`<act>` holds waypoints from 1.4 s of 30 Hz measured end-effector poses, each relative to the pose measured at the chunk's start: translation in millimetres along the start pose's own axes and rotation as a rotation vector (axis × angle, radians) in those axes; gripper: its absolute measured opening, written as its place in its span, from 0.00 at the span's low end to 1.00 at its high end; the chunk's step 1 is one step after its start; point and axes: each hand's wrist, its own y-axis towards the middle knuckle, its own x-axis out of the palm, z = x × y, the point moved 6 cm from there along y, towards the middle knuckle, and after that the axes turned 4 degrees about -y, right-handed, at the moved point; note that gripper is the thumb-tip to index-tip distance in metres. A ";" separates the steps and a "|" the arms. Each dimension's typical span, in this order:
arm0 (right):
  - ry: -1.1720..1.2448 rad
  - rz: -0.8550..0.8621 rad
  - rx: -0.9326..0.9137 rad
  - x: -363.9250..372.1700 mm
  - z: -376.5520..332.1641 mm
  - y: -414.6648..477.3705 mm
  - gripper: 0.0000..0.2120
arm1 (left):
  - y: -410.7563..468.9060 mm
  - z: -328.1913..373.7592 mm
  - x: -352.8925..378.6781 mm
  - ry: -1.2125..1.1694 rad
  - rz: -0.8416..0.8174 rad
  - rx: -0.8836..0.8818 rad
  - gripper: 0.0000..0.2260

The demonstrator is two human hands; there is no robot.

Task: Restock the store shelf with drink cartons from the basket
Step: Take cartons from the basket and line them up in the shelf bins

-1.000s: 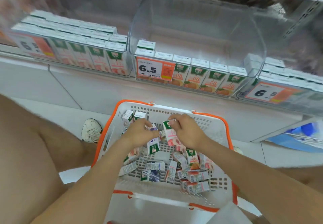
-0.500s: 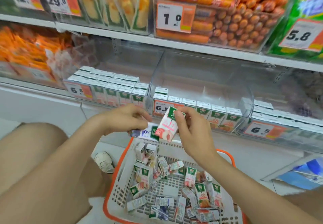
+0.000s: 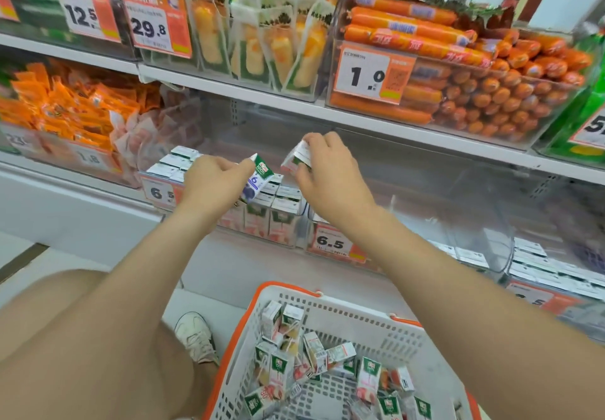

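My left hand grips a small drink carton with a green top and a purple-blue picture, tilted above the left clear bin. My right hand pinches a second carton, white and pinkish, held over the same rows of cartons. Both hands are raised at the low shelf. The white basket with an orange rim sits below between my legs, with several loose cartons in it.
Clear plastic bins line the low shelf, with orange 6.5 price tags on their fronts. The shelf above holds orange sausages, snack packets and yellow bagged goods. A white shoe is left of the basket.
Both hands have lifted from the basket up to the shelf, each with a carton. The view has tilted upward, so more of the upper shelf shows.
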 end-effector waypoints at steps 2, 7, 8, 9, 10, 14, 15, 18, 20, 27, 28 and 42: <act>-0.265 -0.055 -0.065 14.9 -1.6 17.9 0.14 | 2.6 -0.5 4.5 0.119 0.002 0.039 0.20; -0.502 -0.244 -0.007 42.9 -1.4 45.3 0.10 | 9.0 -4.9 12.0 0.185 -0.052 0.020 0.21; -0.536 -0.288 -0.005 47.4 -1.7 48.0 0.06 | 9.8 -4.0 13.2 0.180 -0.060 0.013 0.21; -0.559 -0.312 -0.014 51.4 -2.9 50.1 0.05 | 11.5 -4.2 13.8 0.167 -0.066 -0.001 0.21; -0.581 -0.318 -0.027 55.2 -3.5 52.0 0.10 | 13.9 -5.2 14.1 0.151 -0.068 -0.016 0.20; -0.591 -0.406 -0.059 73.4 -2.5 58.2 0.15 | 25.0 -8.3 8.8 0.130 -0.003 -0.060 0.13; -0.591 -0.447 -0.074 76.9 -1.3 58.9 0.13 | 25.1 -7.9 7.2 0.136 0.004 -0.069 0.11; -0.568 -0.586 -0.150 79.6 -1.3 57.4 0.10 | 23.8 -7.0 6.4 0.113 -0.020 -0.077 0.10; -0.518 -0.616 -0.174 78.2 2.4 53.9 0.11 | 17.0 -2.0 9.3 0.093 -0.057 -0.044 0.10; 0.198 -0.007 -0.031 16.7 31.1 9.0 0.17 | -7.5 18.7 35.6 -0.099 -0.098 0.102 0.06; 0.306 0.022 0.007 6.7 35.2 -3.9 0.17 | -12.5 23.4 42.1 -0.103 -0.123 0.142 0.09; 0.671 -0.151 0.355 -53.0 137.3 -77.2 0.16 | -92.5 68.3 150.9 -0.175 -0.411 0.387 0.13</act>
